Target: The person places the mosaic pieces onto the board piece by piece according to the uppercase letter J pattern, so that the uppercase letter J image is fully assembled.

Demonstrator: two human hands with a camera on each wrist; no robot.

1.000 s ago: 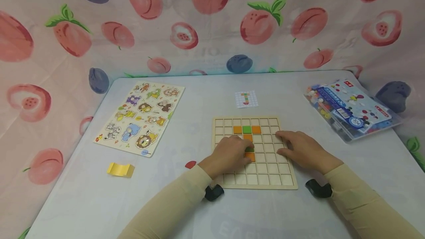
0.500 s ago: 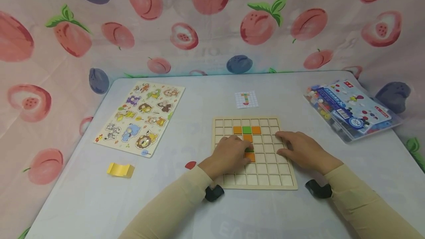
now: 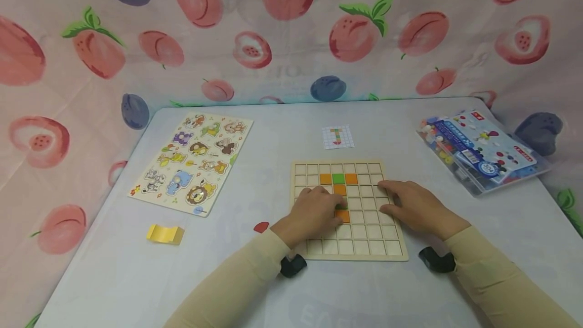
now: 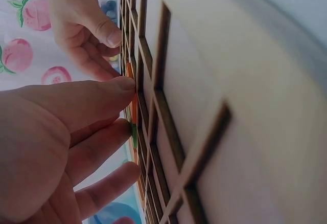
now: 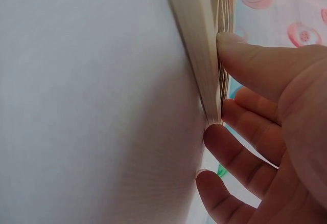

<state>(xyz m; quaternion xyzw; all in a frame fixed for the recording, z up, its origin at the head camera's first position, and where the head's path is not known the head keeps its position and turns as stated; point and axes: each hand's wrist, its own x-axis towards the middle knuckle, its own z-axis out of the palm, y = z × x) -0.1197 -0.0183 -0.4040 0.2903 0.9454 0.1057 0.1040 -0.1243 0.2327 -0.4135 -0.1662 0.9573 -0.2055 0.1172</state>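
A pale wooden grid board (image 3: 355,257) lies flat on the table with square tiles in a T-like layout. My left hand (image 3: 314,212) reaches over it. Its thumb touches the lower orange tile (image 3: 343,216), and a fingertip is on the partly covered green tile (image 4: 134,134). Orange tiles flank another green tile (image 3: 338,178) in the upper row, with one more orange tile (image 3: 339,190) below. My right hand (image 3: 423,211) rests on the board's right edge, thumb and fingertips on the wooden rim (image 5: 196,45). A red rounded piece (image 3: 261,227) lies beside my left wrist.
A small card with a coloured grid pattern (image 3: 338,136) lies behind the board. At left are an animal puzzle board (image 3: 191,163) and a yellow curved block (image 3: 165,234). A clear plastic case of colourful pieces (image 3: 483,151) sits at right.
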